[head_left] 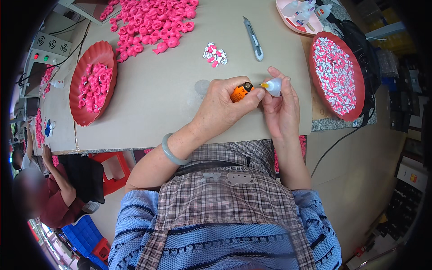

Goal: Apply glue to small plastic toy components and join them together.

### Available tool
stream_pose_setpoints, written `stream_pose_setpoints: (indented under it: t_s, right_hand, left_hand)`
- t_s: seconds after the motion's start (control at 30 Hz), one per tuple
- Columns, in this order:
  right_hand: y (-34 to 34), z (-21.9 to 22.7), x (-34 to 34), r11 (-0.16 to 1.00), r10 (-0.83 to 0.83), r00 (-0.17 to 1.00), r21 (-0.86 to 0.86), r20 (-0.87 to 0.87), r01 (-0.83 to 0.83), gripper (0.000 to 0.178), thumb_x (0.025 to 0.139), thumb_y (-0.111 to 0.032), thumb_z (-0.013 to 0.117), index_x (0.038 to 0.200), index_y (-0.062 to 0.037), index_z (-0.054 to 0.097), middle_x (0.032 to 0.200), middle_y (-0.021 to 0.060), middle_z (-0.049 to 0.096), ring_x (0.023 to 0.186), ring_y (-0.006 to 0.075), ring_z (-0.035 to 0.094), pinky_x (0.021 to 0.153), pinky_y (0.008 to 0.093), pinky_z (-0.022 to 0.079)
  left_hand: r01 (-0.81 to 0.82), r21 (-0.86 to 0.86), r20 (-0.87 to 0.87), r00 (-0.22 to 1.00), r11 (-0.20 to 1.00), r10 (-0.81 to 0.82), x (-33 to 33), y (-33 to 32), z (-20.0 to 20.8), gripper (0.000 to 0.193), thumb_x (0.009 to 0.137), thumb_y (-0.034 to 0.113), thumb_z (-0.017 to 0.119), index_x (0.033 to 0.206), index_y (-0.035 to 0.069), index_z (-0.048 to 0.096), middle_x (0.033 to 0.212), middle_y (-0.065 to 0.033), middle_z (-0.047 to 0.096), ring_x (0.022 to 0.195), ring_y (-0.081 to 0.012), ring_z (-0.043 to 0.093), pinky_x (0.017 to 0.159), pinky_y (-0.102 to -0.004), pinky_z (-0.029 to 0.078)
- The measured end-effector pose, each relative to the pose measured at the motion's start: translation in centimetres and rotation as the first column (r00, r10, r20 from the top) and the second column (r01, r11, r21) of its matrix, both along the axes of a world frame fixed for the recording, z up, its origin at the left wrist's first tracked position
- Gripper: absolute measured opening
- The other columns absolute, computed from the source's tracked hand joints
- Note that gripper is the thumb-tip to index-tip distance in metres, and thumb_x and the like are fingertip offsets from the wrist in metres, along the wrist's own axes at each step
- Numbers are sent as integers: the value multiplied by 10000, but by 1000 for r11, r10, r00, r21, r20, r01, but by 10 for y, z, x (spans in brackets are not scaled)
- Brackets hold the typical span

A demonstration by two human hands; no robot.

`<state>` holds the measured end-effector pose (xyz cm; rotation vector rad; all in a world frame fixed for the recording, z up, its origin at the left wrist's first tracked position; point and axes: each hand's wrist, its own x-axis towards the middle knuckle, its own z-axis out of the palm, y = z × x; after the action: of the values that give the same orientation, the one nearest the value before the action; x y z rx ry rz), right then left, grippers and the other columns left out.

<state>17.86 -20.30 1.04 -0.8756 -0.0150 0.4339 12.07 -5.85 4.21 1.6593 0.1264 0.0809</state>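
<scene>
In my left hand (227, 99) is an orange lighter (241, 92), its dark end with a round brass-coloured opening facing up. My right hand (284, 103) grips a small translucent white squeeze bottle (273, 87) lying on its side. The bottle's yellow nozzle (264, 84) points left toward the lighter, close by my left thumb. No flame can be made out. Beyond my hands on the table (162, 103) lie a small pile of pink-and-white pieces (215, 55) and a grey utility knife (253, 39).
At left stands a red scalloped tray (74, 105) of pink parts, below a big heap of them (153, 22). Another red tray (357, 85), full of pink-and-white pieces, is at right. Behind it sits a pale pink dish (288, 20) with bottles. A co-worker (58, 193) sits far left.
</scene>
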Motion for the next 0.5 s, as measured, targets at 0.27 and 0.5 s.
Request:
stream_pose_setpoints:
  t_s: [0.27,0.5]
  right_hand:
    - [2,0,-1,999,22,1000,-34,9,-21,435,986,-319,453,1208,53,491,769,35,565,581,84,492,460,202,361]
    - [2,0,-1,999,18,1000,-37,6,-17,429,987,-312,450,1211,51,489,752,33,559,574,84,486,459,203,357]
  left_hand:
    - [6,47,9,1000,999,-6,2,-3,0,289,834,170,638,651,-21,519,513,-6,440,518,-40,358,432,-254,320]
    - [14,17,-1,1000,1000,-14,2,-3,2,295,843,167,631,648,-25,519,513,-3,446,515,-35,361,425,-252,313]
